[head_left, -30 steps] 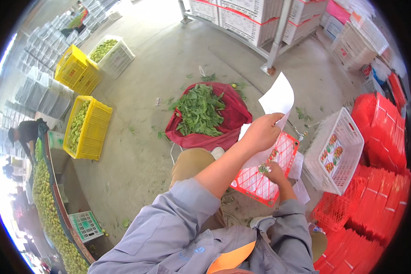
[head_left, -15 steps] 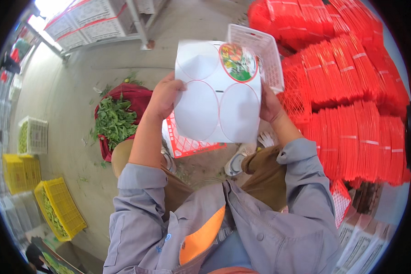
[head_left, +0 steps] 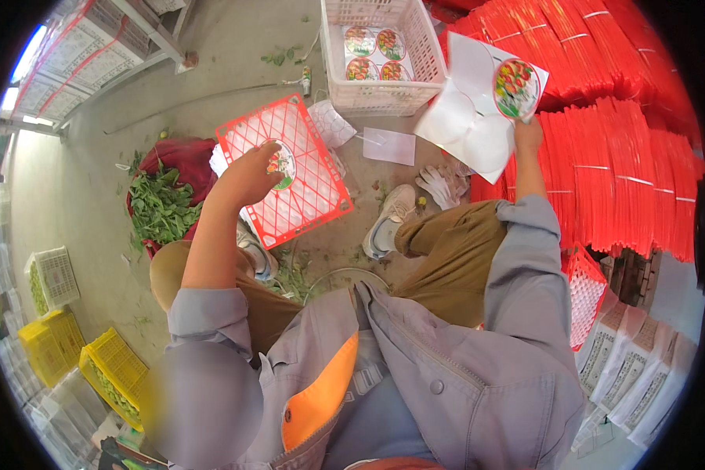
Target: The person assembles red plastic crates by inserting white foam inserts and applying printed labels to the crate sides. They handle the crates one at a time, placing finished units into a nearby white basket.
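Observation:
My left hand (head_left: 249, 178) has its fingers outstretched over a round, vegetable-printed label (head_left: 285, 166) on a red lattice plastic crate (head_left: 315, 207). The hand covers part of the label, and white material shows through the lattice. Off to the right, my right hand (head_left: 529, 135) pinches the edge of a white label sheet (head_left: 456, 117). One printed oval sticker (head_left: 517, 88) remains on that sheet beside blank oval outlines. The sheet is bent and tilted.
A white basket (head_left: 380, 98) ahead holds more printed labels. Red bundled stacks (head_left: 611, 172) fill the right side. Leafy greens (head_left: 163, 200) lie on dark red cloth at left. Gloves (head_left: 444, 185) and a small pale sheet (head_left: 389, 146) are on the floor. Yellow crates (head_left: 117, 368) stand lower left.
My left hand has let go of the label sheet and moved to the label on the red crate. My right hand has carried the sheet right and away. The view has shifted.

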Tool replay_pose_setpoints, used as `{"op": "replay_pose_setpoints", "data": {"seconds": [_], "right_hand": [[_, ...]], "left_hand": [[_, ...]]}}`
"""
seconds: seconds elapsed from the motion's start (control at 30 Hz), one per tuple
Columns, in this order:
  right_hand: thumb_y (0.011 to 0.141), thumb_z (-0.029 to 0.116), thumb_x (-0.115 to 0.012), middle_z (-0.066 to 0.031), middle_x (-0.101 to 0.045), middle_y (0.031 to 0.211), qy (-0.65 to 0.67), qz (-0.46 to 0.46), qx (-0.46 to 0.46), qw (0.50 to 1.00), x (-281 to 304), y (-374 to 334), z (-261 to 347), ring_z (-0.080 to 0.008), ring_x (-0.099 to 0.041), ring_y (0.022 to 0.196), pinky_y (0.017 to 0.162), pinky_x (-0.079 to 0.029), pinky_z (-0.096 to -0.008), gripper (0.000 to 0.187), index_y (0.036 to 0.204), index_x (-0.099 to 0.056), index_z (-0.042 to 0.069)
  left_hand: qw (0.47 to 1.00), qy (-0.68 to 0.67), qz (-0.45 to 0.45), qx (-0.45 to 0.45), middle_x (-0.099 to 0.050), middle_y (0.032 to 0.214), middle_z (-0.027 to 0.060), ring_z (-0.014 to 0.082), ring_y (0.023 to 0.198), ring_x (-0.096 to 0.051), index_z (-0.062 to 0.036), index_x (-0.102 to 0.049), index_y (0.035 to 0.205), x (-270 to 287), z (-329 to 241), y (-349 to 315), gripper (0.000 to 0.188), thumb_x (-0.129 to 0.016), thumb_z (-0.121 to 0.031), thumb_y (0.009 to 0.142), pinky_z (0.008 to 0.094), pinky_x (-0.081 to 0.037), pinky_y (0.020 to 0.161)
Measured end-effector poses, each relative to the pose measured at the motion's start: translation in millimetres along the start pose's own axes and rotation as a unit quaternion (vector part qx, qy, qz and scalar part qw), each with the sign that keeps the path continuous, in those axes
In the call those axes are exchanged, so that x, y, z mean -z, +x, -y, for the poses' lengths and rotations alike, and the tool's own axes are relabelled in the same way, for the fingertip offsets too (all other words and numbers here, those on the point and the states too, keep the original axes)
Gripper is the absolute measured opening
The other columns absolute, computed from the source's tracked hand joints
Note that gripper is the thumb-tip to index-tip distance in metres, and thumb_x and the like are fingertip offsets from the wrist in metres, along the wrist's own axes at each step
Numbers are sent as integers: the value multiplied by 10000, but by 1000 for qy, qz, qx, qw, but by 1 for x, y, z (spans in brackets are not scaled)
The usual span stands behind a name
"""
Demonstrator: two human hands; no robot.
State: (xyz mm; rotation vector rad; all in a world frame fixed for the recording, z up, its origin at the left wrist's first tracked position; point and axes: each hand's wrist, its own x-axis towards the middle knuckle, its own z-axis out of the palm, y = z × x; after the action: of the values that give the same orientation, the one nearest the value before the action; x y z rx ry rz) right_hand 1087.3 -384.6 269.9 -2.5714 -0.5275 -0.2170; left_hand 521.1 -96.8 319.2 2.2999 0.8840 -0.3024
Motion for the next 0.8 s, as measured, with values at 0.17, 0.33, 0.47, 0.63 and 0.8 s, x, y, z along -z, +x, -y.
{"op": "replay_pose_setpoints", "data": {"seconds": [0.17, 0.33, 0.47, 0.63, 0.8], "right_hand": [[885, 156, -559, -293, -684, 1131, -110, 46, -30, 992, -49, 16, -85, -457, -652, 1085, 919, -512, -523, 294, 1095, -672, -15], [892, 148, -543, -333, -660, 1154, -167, 116, 0, 979, -92, 20, -71, -454, -651, 1098, 923, -515, -530, 291, 1100, -638, -32], [903, 125, -519, -297, -676, 1126, -241, -1, 92, 966, -104, 17, -23, -455, -663, 1052, 870, -522, -547, 249, 1077, -617, -24], [900, 98, -514, -192, -713, 1109, -227, 277, 249, 900, -171, -45, 38, -402, -697, 1000, 852, -540, -538, 230, 1079, -649, 47], [853, 133, -589, -176, -608, 1354, -172, 406, 324, 837, -267, -178, 76, -347, -597, 1231, 942, -519, -499, 448, 1283, -574, 9]], "left_hand": [[998, -4, 52, -22, -646, 1271, 225, 380, 1163, -630, -54, -528, 1427, -7, -6, -1, 578, -706, -217, 902, 440, -499, 1001], [999, -12, 53, -2, -632, 1291, 212, 370, 1122, -640, -71, -520, 1436, -2, -17, 0, 569, -690, -212, 912, 443, -506, 978], [999, -11, 48, 7, -618, 1310, 203, 374, 1113, -639, -97, -506, 1448, 1, -17, -6, 572, -683, -212, 916, 446, -509, 970], [998, -23, 49, 22, -626, 1261, 204, 397, 1141, -622, -99, -516, 1412, -1, -11, -8, 533, -680, -230, 922, 484, -509, 952], [995, -15, 80, 57, -625, 1260, 199, 401, 1131, -622, -105, -512, 1418, 1, -6, -6, 544, -683, -220, 915, 487, -511, 949]]}}
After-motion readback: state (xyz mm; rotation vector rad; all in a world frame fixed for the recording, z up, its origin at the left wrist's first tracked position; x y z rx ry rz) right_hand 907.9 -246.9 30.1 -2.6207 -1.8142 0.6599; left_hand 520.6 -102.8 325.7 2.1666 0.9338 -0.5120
